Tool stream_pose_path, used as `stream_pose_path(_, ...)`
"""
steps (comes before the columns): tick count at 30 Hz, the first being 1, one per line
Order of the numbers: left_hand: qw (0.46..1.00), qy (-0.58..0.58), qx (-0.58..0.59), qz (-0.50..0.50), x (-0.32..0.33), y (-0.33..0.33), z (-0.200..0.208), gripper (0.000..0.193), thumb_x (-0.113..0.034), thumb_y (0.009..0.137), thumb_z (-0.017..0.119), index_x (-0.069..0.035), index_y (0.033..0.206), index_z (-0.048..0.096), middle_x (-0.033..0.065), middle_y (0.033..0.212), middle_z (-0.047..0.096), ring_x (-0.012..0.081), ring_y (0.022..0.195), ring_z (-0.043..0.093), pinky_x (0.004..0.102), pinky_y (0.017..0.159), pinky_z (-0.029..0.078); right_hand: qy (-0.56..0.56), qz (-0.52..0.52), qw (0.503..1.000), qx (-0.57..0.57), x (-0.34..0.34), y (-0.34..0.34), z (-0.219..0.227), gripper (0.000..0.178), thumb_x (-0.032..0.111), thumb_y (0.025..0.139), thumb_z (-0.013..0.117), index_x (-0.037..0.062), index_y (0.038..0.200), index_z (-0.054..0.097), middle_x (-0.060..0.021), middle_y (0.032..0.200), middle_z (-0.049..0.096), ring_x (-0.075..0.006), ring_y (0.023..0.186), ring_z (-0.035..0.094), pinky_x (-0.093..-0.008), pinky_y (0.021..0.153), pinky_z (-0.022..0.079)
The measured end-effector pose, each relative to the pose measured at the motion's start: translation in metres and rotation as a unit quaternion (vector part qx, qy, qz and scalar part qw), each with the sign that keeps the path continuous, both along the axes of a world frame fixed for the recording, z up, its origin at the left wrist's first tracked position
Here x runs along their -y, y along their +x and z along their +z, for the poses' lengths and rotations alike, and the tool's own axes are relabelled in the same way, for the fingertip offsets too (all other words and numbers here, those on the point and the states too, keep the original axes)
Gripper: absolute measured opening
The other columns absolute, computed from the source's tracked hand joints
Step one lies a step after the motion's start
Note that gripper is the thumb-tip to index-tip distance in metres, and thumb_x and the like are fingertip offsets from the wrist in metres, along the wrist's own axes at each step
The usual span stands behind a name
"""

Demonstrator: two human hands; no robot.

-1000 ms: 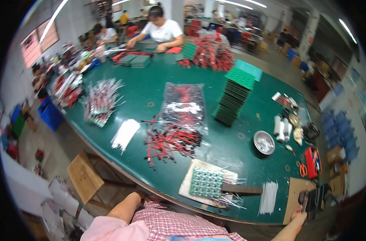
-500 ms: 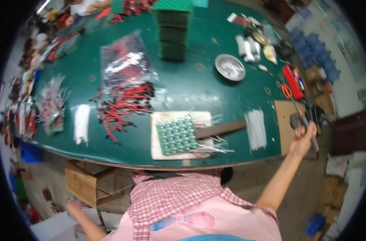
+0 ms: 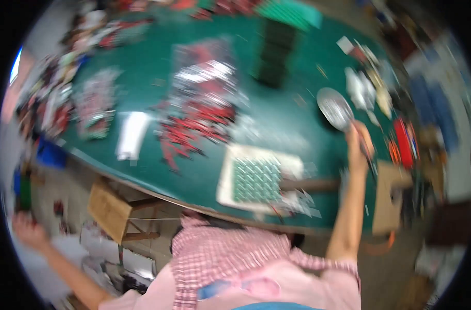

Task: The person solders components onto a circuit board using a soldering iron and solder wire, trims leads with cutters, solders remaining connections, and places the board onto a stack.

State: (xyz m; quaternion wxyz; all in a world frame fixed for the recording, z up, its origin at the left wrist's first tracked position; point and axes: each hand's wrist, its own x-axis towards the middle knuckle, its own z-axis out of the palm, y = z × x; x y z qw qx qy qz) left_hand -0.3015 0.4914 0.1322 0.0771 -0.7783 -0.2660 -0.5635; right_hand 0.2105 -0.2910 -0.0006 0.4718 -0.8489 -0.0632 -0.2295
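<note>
My right hand (image 3: 360, 147) is closed around a soldering iron (image 3: 370, 164), its front end by the rim of a round metal bowl (image 3: 334, 108). The bowl holds something shiny that I cannot make out. My left hand (image 3: 29, 232) is off the table at the far left, beyond a wooden stool (image 3: 109, 209); its fingers are smeared by motion. In front of me a green circuit board panel (image 3: 257, 180) lies on a white board (image 3: 226, 178). A flat brown bar (image 3: 310, 184) reaches right from the panel, with thin pale wires beside it.
Red wires with black ends (image 3: 194, 129) spill from a clear plastic bag (image 3: 203, 70). A white bundle (image 3: 132, 135) lies left of them. A tall stack of green panels (image 3: 278, 51) stands at the back. At right are a red tool box (image 3: 405, 142) and a brown cardboard sheet (image 3: 388, 204).
My right hand has moved inward from the table's right edge to the bowl with the soldering iron. My left hand has swung outward to the left. The whole view has turned and blurred.
</note>
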Motion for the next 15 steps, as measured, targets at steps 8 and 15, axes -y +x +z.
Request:
stream_pose_path(8, 0.787, -0.249, -0.218, -0.520, 0.388, 0.291, 0.018, 0.017, -0.008, 0.092, 0.054, -0.002, 0.104, 0.065, 0.0142, 0.079, 0.067, 0.0244, 0.062, 0.065, 0.0340, 0.055, 0.048, -0.031, 0.230, 0.907, 0.351, -0.104, -0.110, 0.115, 0.011, 0.003, 0.081, 0.064, 0.0088, 0.090, 0.062, -0.0093, 0.078, 0.062, -0.0185, 0.066, 0.056, -0.0295, 0.057, 0.045)
stream_pose_path(15, 0.572, -0.306, -0.207, -0.733, 0.447, 0.338, -0.028, 0.011, -0.008, 0.092, 0.057, -0.002, 0.098, 0.063, 0.0129, 0.084, 0.068, 0.0293, 0.079, 0.067, 0.0346, 0.068, 0.051, -0.089, 0.367, 0.883, 0.279, -0.166, -0.099, 0.097, 0.029, 0.019, 0.072, 0.076, 0.0188, 0.099, 0.067, -0.0020, 0.075, 0.055, -0.0218, 0.075, 0.061, -0.0416, 0.084, 0.047)
